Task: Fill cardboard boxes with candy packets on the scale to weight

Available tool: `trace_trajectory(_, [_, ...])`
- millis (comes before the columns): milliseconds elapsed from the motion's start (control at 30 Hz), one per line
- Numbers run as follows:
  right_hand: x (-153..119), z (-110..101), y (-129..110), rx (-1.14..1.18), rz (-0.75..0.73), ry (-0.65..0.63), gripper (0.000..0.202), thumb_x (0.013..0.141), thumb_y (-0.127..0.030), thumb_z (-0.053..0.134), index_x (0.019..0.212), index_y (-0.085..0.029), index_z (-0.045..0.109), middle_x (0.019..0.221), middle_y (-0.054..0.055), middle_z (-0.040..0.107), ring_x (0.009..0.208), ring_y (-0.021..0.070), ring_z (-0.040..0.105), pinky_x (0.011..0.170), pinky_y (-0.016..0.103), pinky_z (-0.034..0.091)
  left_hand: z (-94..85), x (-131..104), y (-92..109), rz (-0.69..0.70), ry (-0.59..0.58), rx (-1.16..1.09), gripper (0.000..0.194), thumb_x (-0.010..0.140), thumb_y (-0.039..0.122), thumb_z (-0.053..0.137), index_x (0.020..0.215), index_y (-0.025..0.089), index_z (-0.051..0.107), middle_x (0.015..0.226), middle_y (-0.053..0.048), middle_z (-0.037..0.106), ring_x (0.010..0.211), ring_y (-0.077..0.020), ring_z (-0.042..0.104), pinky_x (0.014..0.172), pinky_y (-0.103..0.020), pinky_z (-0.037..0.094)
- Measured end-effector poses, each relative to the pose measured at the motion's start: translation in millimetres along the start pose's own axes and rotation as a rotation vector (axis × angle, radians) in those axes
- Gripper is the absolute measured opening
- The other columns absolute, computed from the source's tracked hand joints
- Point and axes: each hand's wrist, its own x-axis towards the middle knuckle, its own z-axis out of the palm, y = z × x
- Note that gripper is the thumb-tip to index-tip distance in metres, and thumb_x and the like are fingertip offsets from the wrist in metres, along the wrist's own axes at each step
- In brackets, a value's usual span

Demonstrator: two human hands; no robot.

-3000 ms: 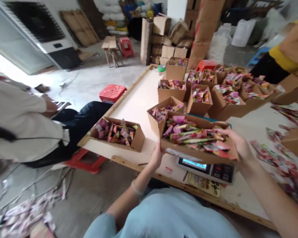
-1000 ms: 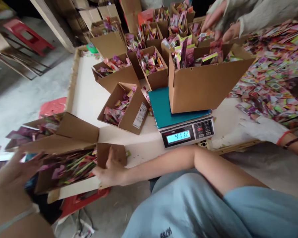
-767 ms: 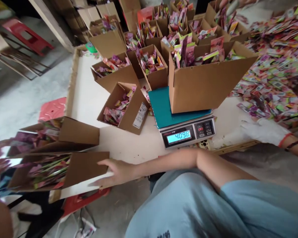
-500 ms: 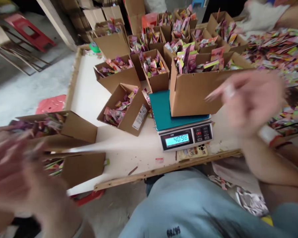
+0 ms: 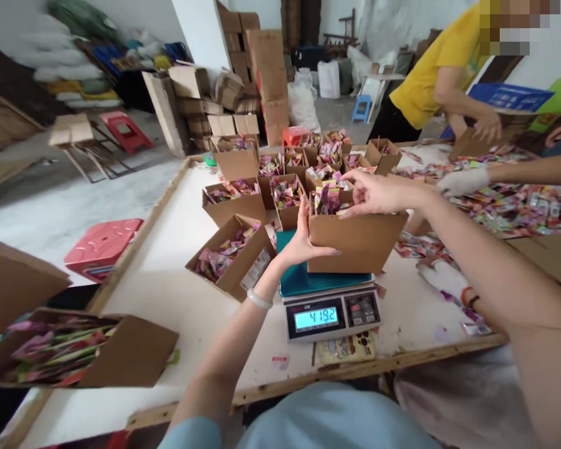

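A cardboard box [image 5: 355,246] filled with small wrapped packets [image 5: 328,199] stands on the teal plate of a digital scale [image 5: 331,315], whose display looks like 419.2. My left hand [image 5: 303,240] is wrapped round the box's left front corner, its fingers up along the end and its thumb stretched across the front. Over the box's top edge hangs my right hand [image 5: 374,192], fingers curved and apart just above the packets. Nothing shows in its fingers. Part of the box's opening is hidden behind this hand.
Several filled boxes [image 5: 231,255] crowd the white table behind and left of the scale. Another box [image 5: 135,349] stands at the near left. A co-worker's gloved hands [image 5: 462,182] reach over loose packets [image 5: 528,209] on the right. A patterned phone-like object [image 5: 348,349] lies before the scale.
My left hand has moved from boxes at the far left to the box on the scale. My right hand has come over its opening. The reading has gone from 409.8 to 419.2.
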Motion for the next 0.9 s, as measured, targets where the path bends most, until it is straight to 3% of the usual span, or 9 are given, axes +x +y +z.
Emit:
trace_trajectory(167, [13.7,20.4,-4.9,0.248,-0.274,-0.023,0.081,0.088,-0.070,0.074,0.149,-0.022,0.050,0.088,0.002,0.073,0.075,0.0168,0.065,0.073,0.029,0.048,-1.9,-8.1,5.2,-0.001,0.025,0.004,0.159,0.068,0.067,0.095,0.171,0.039,-0.023,0.186,-0.017,-0.010,0.173,-0.0442,0.004,0.140,-0.065,0.013])
trace_trajectory(300, [24.7,27.6,-6.8,0.320,-0.386,0.081,0.045,0.090,-0.060,0.072,0.104,-0.018,0.069,0.089,0.006,0.075,0.080,0.0165,0.068,0.077,0.030,0.050,-2.3,-11.7,0.7,-0.008,0.054,0.041,0.158,0.067,0.066,0.096,0.173,0.033,-0.017,0.183,-0.022,0.001,0.172,-0.0459,0.010,0.140,-0.066,0.013])
trace_trajectory(400, [26.1,17.5,-2.6,0.335,-0.398,0.274,0.044,0.083,-0.060,0.078,0.079,-0.018,0.070,0.078,0.004,0.071,0.067,0.0123,0.060,0.067,0.027,0.045,-1.6,-13.9,-4.0,-0.043,0.055,-0.009,0.160,0.066,0.066,0.097,0.173,0.033,-0.018,0.181,-0.023,0.009,0.170,-0.0455,0.019,0.138,-0.068,0.019])
trace_trajectory(467, [24.1,8.1,1.4,0.393,-0.377,0.399,0.047,0.077,-0.064,0.084,0.078,-0.018,0.073,0.073,0.002,0.069,0.061,0.0098,0.054,0.060,0.024,0.040,-0.3,-14.6,-6.0,-0.048,0.037,-0.040,0.162,0.065,0.065,0.098,0.172,0.036,-0.019,0.183,-0.022,0.005,0.170,-0.0456,0.017,0.138,-0.068,0.019])
trace_trajectory(533, [20.6,0.8,3.6,0.425,-0.348,0.444,0.052,0.070,-0.068,0.088,0.078,-0.018,0.075,0.070,0.001,0.067,0.058,0.0085,0.050,0.055,0.023,0.036,1.5,-14.8,-6.6,-0.055,0.026,-0.071,0.162,0.066,0.065,0.097,0.172,0.038,-0.022,0.184,-0.020,0.002,0.171,-0.0456,0.016,0.138,-0.068,0.019])
trace_trajectory(633, [12.5,-8.2,3.6,0.440,-0.307,0.448,0.055,0.068,-0.070,0.089,0.082,-0.018,0.080,0.067,0.001,0.067,0.055,0.0078,0.047,0.051,0.024,0.033,3.3,-15.5,-4.4,-0.081,0.038,-0.097,0.161,0.067,0.067,0.096,0.171,0.039,-0.024,0.182,-0.021,0.010,0.166,-0.0451,0.030,0.136,-0.068,0.025])
trace_trajectory(700, [4.3,-18.4,4.5,0.464,-0.300,0.528,0.054,0.070,-0.068,0.089,0.087,-0.018,0.081,0.070,0.002,0.069,0.055,0.0083,0.048,0.051,0.025,0.035,1.6,-17.3,-1.3,-0.087,0.053,-0.081,0.160,0.067,0.068,0.096,0.171,0.039,-0.022,0.180,-0.022,0.015,0.163,-0.0455,0.035,0.135,-0.068,0.028])
trace_trajectory(833, [-19.0,-50.3,14.6,0.498,-0.288,0.805,0.049,0.071,-0.065,0.092,0.091,-0.023,0.078,0.078,0.003,0.073,0.065,0.0119,0.055,0.062,0.030,0.047,-13.1,-27.8,6.5,-0.086,0.093,-0.040,0.159,0.067,0.069,0.095,0.173,0.036,-0.017,0.179,-0.023,0.021,0.163,-0.0470,0.035,0.135,-0.068,0.027])
trace_trajectory(900, [-29.4,-62.0,21.1,0.516,-0.255,0.863,0.047,0.070,-0.066,0.093,0.090,-0.027,0.076,0.086,0.002,0.075,0.074,0.0141,0.059,0.074,0.034,0.052,-23.8,-37.4,9.4,-0.097,0.133,-0.018,0.159,0.066,0.067,0.097,0.174,0.037,-0.016,0.180,-0.022,0.019,0.163,-0.0473,0.035,0.135,-0.067,0.029])
